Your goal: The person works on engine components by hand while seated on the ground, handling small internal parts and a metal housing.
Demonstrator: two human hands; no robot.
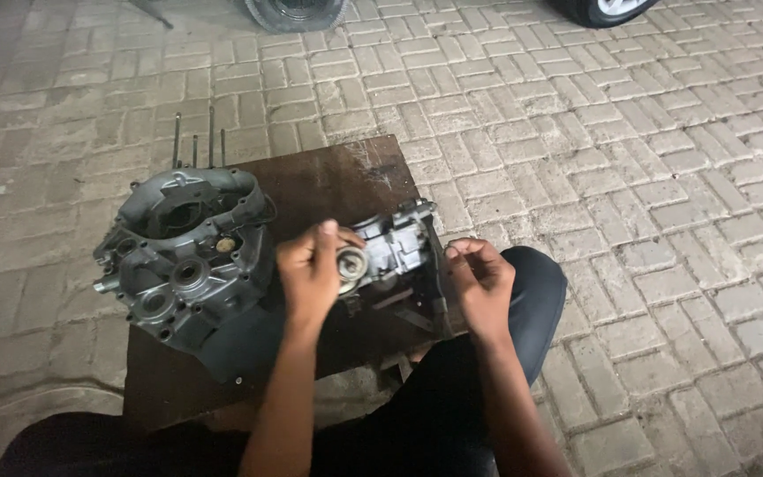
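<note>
Engine part [390, 252] between hands: left hand [311, 269] grip closed on it, right hand [480, 281] pinched beside.

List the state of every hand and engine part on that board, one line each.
Left hand: closed on the round bearing end of the small engine casing.
Right hand: fingers curled at the casing's right edge, grip unclear.
Small engine casing: tilted on the board, held.
Large crankcase half: open side up, studs upright, untouched.
Wooden board: flat on the brick paving.
</note>
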